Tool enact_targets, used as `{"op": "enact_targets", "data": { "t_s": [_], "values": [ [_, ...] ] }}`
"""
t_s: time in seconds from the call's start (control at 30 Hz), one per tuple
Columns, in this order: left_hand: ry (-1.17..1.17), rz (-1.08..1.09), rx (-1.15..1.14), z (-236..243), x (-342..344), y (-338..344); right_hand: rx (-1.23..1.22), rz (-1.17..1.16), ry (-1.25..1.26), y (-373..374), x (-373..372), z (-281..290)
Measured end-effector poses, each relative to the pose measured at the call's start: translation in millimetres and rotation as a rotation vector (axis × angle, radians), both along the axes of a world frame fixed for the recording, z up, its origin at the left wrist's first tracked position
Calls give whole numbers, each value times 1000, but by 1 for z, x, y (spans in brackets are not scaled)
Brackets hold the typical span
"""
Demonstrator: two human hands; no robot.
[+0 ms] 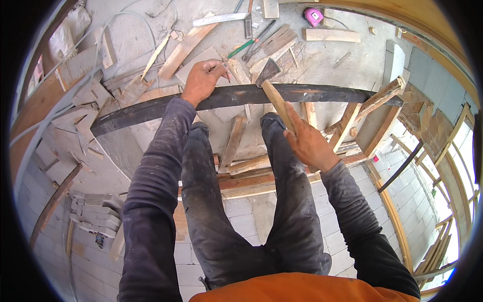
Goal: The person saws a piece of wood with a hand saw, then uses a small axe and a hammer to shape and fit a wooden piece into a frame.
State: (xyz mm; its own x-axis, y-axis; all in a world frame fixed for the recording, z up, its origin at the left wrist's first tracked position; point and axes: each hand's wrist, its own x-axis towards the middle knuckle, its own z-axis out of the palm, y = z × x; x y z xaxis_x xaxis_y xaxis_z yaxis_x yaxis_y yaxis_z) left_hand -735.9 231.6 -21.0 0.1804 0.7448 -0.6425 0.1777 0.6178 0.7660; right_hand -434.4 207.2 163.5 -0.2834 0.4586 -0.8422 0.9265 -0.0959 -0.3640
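My right hand (308,142) is wrapped round the wooden handle of a hatchet (268,72). The hatchet's grey metal head rests at or just above the far edge of a long dark beam (236,96), which curves across the view in front of my knees. Over the beam, to the left of the hatchet, my left hand (205,80) is closed with thumb and fingers together near the beam's far side. Whatever those fingers pinch, if anything, is too small to name.
Beyond the beam lie a pink tape measure (313,17), a metal square (221,19), a green-handled tool (240,49) and wood offcuts (188,50). Wooden props (233,143) stand under the beam. Pale blocks (98,214) are stacked lower left; a hose (30,131) curves along the left.
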Motion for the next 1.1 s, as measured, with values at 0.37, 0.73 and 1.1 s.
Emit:
{"op": "enact_targets", "data": {
  "t_s": [0.37, 0.73, 1.1],
  "values": [
    [31, -120, -5, -12, 30, -11, -11, 13, 20, 6, 2, -1],
    [4, -71, 35, -11, 32, -15, -72, 39, -32, 17, -5, 5],
    [1, -52, 54, -12, 35, -19, -204, -8, -65, 41, -13, 11]
  ]
}}
